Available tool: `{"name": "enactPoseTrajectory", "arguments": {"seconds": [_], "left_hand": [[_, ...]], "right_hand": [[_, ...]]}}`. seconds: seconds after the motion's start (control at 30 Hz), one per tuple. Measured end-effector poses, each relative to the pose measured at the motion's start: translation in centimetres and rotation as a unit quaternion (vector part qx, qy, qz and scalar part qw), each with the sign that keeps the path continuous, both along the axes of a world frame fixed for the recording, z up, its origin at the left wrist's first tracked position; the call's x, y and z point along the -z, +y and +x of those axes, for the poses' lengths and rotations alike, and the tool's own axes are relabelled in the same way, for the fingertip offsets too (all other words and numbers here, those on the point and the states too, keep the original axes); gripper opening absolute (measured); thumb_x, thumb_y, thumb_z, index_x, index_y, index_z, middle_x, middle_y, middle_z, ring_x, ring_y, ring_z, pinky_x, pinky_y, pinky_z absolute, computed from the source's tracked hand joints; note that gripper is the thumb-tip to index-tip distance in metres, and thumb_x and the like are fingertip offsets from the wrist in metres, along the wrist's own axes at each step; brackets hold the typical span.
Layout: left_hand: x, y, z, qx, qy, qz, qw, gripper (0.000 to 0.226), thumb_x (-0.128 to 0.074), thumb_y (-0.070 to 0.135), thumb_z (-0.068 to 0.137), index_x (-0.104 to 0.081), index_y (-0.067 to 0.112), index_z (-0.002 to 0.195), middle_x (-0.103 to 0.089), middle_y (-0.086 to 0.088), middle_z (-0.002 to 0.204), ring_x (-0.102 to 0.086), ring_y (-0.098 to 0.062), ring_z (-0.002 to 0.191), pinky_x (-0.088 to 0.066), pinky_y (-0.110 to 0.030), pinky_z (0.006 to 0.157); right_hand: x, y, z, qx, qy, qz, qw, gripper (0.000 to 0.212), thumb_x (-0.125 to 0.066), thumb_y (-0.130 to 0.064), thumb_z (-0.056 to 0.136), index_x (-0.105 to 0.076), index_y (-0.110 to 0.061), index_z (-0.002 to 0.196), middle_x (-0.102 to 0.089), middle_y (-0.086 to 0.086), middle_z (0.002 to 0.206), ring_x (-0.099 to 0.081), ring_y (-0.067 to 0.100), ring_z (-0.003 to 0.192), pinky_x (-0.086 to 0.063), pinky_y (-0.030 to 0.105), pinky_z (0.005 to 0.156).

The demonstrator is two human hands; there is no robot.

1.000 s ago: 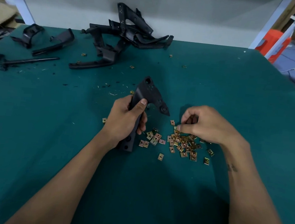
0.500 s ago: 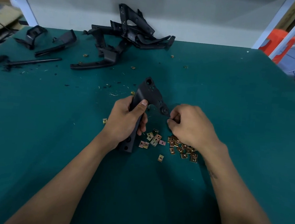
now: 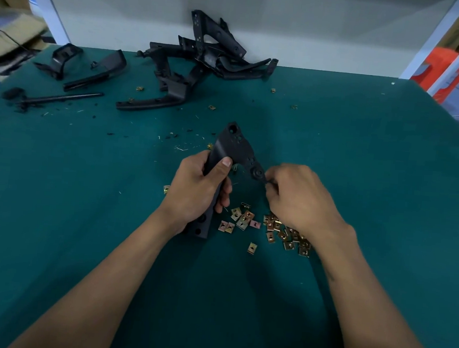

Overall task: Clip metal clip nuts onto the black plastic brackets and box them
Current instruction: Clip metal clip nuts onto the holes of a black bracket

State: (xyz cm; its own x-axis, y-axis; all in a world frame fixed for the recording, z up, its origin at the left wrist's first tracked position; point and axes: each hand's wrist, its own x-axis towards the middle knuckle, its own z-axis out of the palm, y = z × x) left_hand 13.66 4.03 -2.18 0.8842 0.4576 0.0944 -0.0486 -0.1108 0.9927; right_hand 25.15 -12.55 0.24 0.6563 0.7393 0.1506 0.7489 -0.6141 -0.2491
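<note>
My left hand [image 3: 198, 190] grips a black plastic bracket [image 3: 234, 146] by its long stem, upright over the green table [image 3: 360, 170]. The bracket's lower right tab with a round hole points at my right hand [image 3: 300, 200]. That hand's curled fingertips pinch at the tip of the tab; whatever small thing they hold is hidden by the fingers. A loose pile of brass-coloured metal clip nuts [image 3: 276, 229] lies on the table just below and between both hands, partly covered by my right wrist.
A heap of black brackets [image 3: 204, 62] lies at the table's far edge by the wall. More black parts [image 3: 94, 67] and a thin rod [image 3: 61, 98] sit far left. Stray clip nuts and plastic shavings dot the table. An orange stool [image 3: 437, 69] stands beyond the right edge.
My right hand left the clip nut pile and moved up and left to the bracket's lower tab. My left hand kept holding the bracket in about the same place.
</note>
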Motion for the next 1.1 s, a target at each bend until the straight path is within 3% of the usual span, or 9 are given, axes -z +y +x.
{"name": "enactPoseTrajectory", "arguments": {"seconds": [0.17,0.33,0.5,0.6,0.67,0.77,0.9,1.0,1.1], "left_hand": [[0.1,-0.1,0.0,-0.001,-0.027,-0.017,0.999,0.032,-0.052,0.031,0.107,-0.051,0.005,0.089,-0.063,-0.007,0.067,-0.059,-0.025,0.049,-0.047,-0.031,0.043],[0.2,-0.2,-0.1,0.011,-0.058,-0.027,0.998,0.032,-0.051,0.038,0.107,-0.05,0.01,0.091,-0.059,-0.005,0.066,-0.056,-0.026,0.043,-0.045,-0.029,0.041],[0.2,-0.3,0.0,0.007,-0.062,-0.027,0.998,0.03,-0.05,0.038,0.107,-0.051,0.013,0.092,-0.059,-0.004,0.065,-0.056,-0.026,0.043,-0.045,-0.029,0.041],[0.2,-0.3,0.1,-0.002,-0.06,-0.034,0.998,0.03,-0.051,0.04,0.106,-0.051,0.015,0.09,-0.06,-0.004,0.066,-0.057,-0.026,0.044,-0.046,-0.029,0.041],[0.2,-0.3,0.1,0.0,-0.061,-0.036,0.997,0.027,-0.051,0.041,0.106,-0.054,0.02,0.089,-0.06,-0.005,0.066,-0.057,-0.027,0.044,-0.046,-0.029,0.041],[0.2,-0.2,0.1,-0.001,-0.06,-0.036,0.998,0.026,-0.051,0.039,0.106,-0.054,0.021,0.087,-0.06,-0.004,0.066,-0.056,-0.027,0.043,-0.045,-0.029,0.04],[0.2,-0.2,0.2,-0.003,-0.053,-0.037,0.998,0.03,-0.051,0.04,0.106,-0.051,0.015,0.089,-0.06,-0.004,0.065,-0.056,-0.027,0.042,-0.045,-0.029,0.04],[0.1,-0.3,0.1,-0.002,-0.053,-0.039,0.998,0.028,-0.05,0.038,0.107,-0.051,0.017,0.088,-0.059,-0.004,0.066,-0.056,-0.027,0.043,-0.045,-0.029,0.041],[0.0,-0.4,0.1,-0.001,-0.049,-0.04,0.998,0.027,-0.05,0.037,0.107,-0.052,0.016,0.09,-0.059,-0.004,0.066,-0.056,-0.027,0.043,-0.046,-0.03,0.041]], "right_hand": [[-0.2,-0.6,0.2,0.036,0.061,0.095,0.993,0.021,-0.064,-0.012,0.091,-0.076,-0.021,0.106,-0.074,-0.004,0.093,-0.069,0.017,0.087,-0.06,0.034,0.075],[-0.6,-0.6,0.2,0.011,0.131,0.209,0.969,0.023,-0.071,-0.002,0.086,-0.075,-0.024,0.087,-0.071,-0.016,0.077,-0.068,0.0,0.074,-0.058,0.02,0.068],[-0.5,-0.7,0.2,0.003,0.149,0.18,0.972,0.028,-0.068,0.002,0.081,-0.078,-0.02,0.097,-0.071,-0.012,0.085,-0.067,0.003,0.081,-0.058,0.025,0.073],[-1.2,-1.5,0.6,-0.066,0.219,0.155,0.961,0.033,-0.07,0.005,0.08,-0.078,-0.02,0.1,-0.069,-0.017,0.094,-0.064,0.002,0.094,-0.044,0.01,0.077],[-1.4,-1.6,0.5,-0.107,0.243,0.091,0.96,0.026,-0.077,-0.006,0.083,-0.077,-0.026,0.1,-0.064,-0.021,0.094,-0.059,-0.003,0.096,-0.039,0.006,0.076],[-1.0,-0.5,-0.3,-0.129,0.206,0.027,0.97,0.017,-0.079,-0.019,0.089,-0.076,-0.029,0.101,-0.058,-0.018,0.095,-0.055,0.0,0.09,-0.038,0.011,0.073],[-0.5,0.2,-0.9,-0.115,0.196,0.018,0.974,0.019,-0.074,-0.013,0.093,-0.069,-0.03,0.086,-0.052,-0.015,0.086,-0.053,0.0,0.074,-0.036,0.013,0.062],[-0.4,0.2,-0.8,-0.096,0.161,-0.004,0.982,0.011,-0.072,-0.018,0.095,-0.069,-0.026,0.101,-0.05,-0.012,0.092,-0.052,0.003,0.078,-0.035,0.015,0.061],[-0.3,-0.1,-0.5,-0.07,0.124,-0.008,0.99,0.02,-0.076,-0.032,0.092,-0.069,-0.023,0.108,-0.05,-0.01,0.099,-0.053,0.01,0.088,-0.04,0.026,0.068]]}}
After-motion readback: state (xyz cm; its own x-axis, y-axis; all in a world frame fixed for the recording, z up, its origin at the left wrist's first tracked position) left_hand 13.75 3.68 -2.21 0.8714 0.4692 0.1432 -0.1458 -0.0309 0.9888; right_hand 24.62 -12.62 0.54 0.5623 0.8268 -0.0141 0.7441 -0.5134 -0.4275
